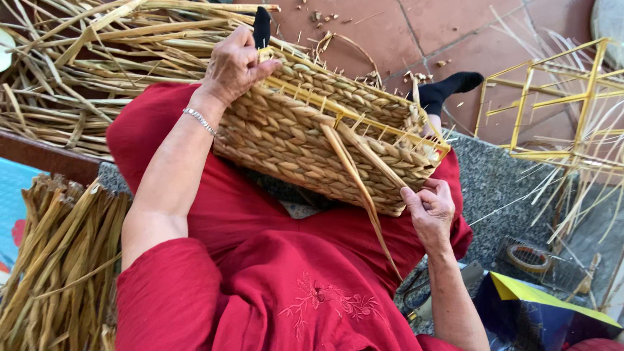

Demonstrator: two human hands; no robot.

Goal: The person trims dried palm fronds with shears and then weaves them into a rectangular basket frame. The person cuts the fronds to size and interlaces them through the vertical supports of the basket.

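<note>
Red sleeve (195,292) lies nearest; left hand (235,65) grips the basket (312,136) rim, right hand (430,208) pinches a straw strand (364,188) at its corner.

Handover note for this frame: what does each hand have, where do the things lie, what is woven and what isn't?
Left hand: grips the far rim of the woven basket on the lap.
Right hand: at the basket's near corner, fingers on the weave.
Done: walls woven up to the yellow wire rim.
Left: a loose strand hangs down; stub ends stick out.
Spare reeds lie at left.
</note>
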